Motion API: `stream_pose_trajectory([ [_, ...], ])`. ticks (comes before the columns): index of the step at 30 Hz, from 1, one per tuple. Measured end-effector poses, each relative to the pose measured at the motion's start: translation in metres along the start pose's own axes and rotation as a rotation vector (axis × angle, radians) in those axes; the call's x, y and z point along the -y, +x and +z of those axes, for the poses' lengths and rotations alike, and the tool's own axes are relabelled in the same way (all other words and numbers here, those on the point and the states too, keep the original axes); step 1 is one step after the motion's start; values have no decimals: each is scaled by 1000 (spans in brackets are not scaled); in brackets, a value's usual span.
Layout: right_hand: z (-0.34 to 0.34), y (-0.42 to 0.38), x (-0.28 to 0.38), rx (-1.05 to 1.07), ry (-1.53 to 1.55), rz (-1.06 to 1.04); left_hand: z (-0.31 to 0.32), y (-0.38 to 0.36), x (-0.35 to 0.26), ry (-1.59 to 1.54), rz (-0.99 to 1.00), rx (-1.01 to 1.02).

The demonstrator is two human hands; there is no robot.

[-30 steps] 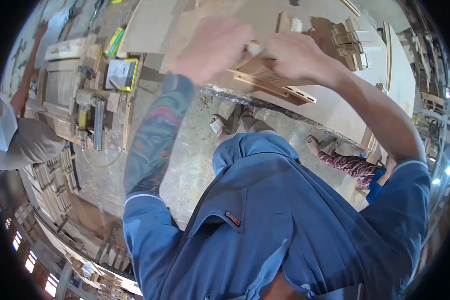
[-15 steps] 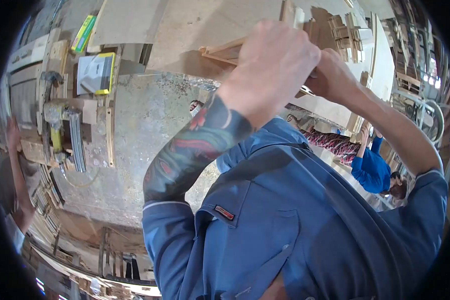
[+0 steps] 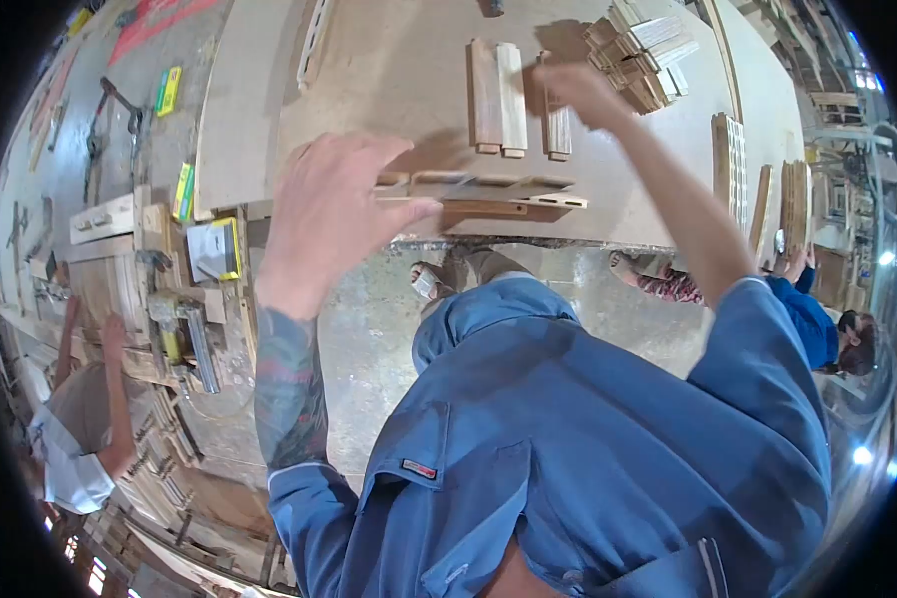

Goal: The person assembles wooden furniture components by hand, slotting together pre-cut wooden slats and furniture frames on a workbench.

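My left hand (image 3: 334, 204) is open, thumb and fingers spread apart at the left end of a wooden frame (image 3: 488, 208). That frame lies along the near edge of the worktable, with a row of short slat ends (image 3: 468, 180) just behind it. Farther right and back, my right hand (image 3: 580, 92) has its fingers closed over a wooden slat (image 3: 557, 135), covering part of it. Two other slats, one brown (image 3: 485, 100) and one pale (image 3: 510, 100), lie side by side to the left of it.
A stack of slats (image 3: 638, 60) sits at the back right of the worktable (image 3: 369, 70). On the left are a yellow-edged box (image 3: 214, 249) and a nail gun (image 3: 184, 334). One co-worker (image 3: 80, 429) is at left, another (image 3: 817, 314) at right.
My hands were close together, raised before my chest; now they are apart. The left has moved left to the frame, and the right has reached away to a slat. The view has shifted.
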State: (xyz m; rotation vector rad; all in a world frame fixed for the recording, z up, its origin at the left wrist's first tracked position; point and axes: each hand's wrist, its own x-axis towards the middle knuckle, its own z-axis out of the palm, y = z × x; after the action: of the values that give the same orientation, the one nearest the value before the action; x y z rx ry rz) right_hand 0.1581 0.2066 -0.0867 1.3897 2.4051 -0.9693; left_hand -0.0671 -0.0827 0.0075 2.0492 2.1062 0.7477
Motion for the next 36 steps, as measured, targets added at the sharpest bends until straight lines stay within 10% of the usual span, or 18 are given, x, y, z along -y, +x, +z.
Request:
stream_pose_trajectory([
  [4,143,32,-34,-352,-416,254,7,38,-41,-44,34,-69],
  [12,139,28,-22,-594,-27,342,71,81,-84,-337,-162,-29],
  [17,201,55,-12,-933,-255,-294,86,74,-86,-124,-149,-11],
  [21,210,50,6,-677,-339,-301,88,74,-83,-86,-127,-28],
  [23,188,43,4,-354,-14,-198,89,74,-81,-102,-118,-15],
  [28,107,-52,-47,-297,978,-204,88,69,-78,-132,-66,-5],
  [36,121,-105,-89,-192,768,-267,93,73,-74,-130,-48,-4],
])
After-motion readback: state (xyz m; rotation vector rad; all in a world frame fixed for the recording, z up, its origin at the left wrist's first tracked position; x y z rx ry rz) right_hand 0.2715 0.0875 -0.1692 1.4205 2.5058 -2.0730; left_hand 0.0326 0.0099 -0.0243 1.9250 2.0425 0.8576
